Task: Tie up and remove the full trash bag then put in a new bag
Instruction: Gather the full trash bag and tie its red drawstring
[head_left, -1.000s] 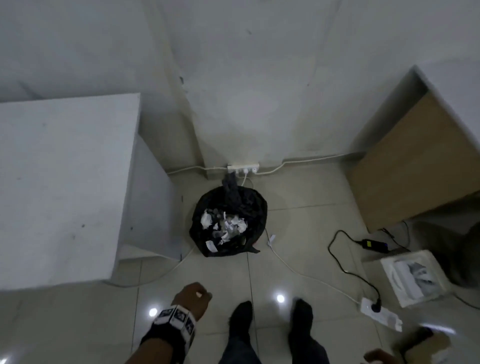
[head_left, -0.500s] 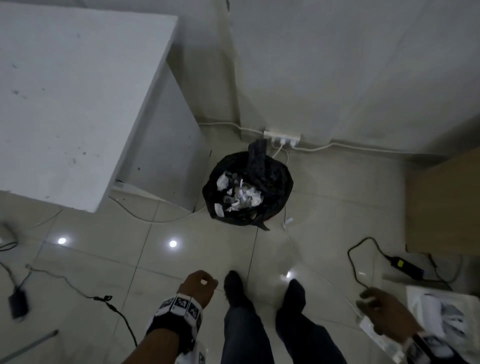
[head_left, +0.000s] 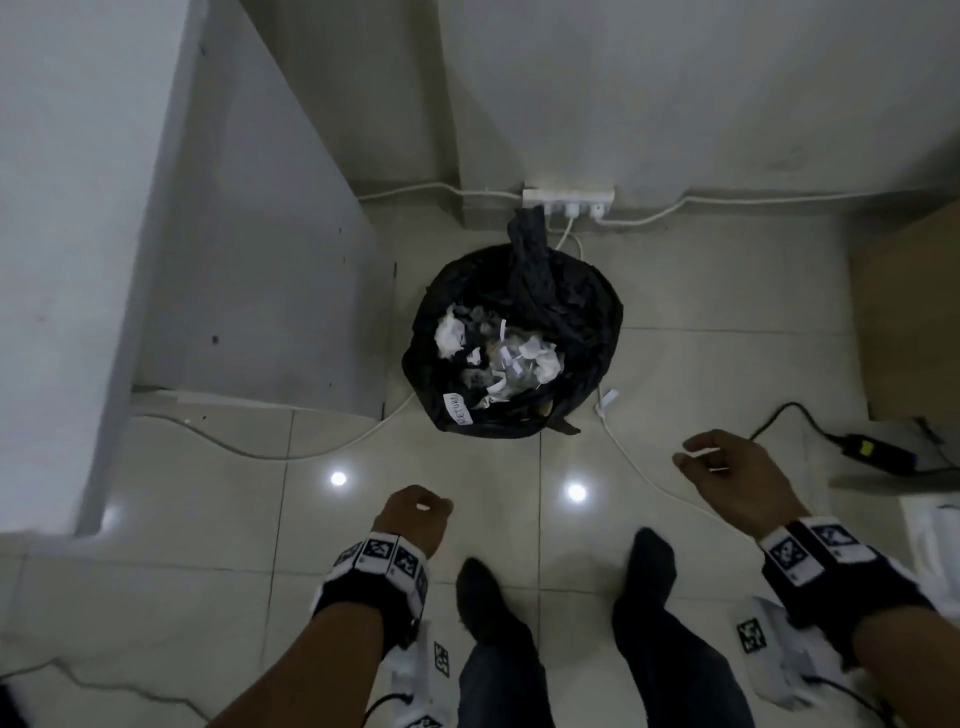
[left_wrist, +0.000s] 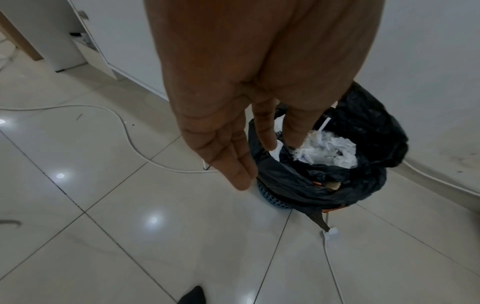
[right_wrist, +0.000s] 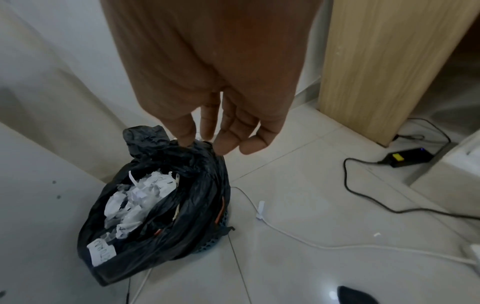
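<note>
A full black trash bag (head_left: 566, 332) lines a small blue bin (left_wrist: 270, 198) standing on the tiled floor by the wall. Its mouth gapes, showing crumpled white paper (head_left: 498, 358), and one black flap stands up at the far rim. My left hand (head_left: 415, 517) hangs below and left of the bag, fingers relaxed and holding nothing; in the left wrist view the left hand (left_wrist: 228, 144) hovers short of the bag (left_wrist: 363, 148). My right hand (head_left: 727, 475) is off to the bag's right, loosely curled and empty. The right hand (right_wrist: 226, 133) is apart from the bag (right_wrist: 197, 185).
A white cabinet (head_left: 104, 260) stands close on the bin's left. A power strip (head_left: 569, 196) lies at the wall behind it. White cables (head_left: 641, 470) cross the floor on both sides. A black adapter (head_left: 872, 452) and a wooden panel (head_left: 909, 322) are at the right. My feet (head_left: 483, 597) stand before the bin.
The bin has come nearer and more central in view. My right hand has risen from the lower right edge toward the bag. The left hand keeps its place.
</note>
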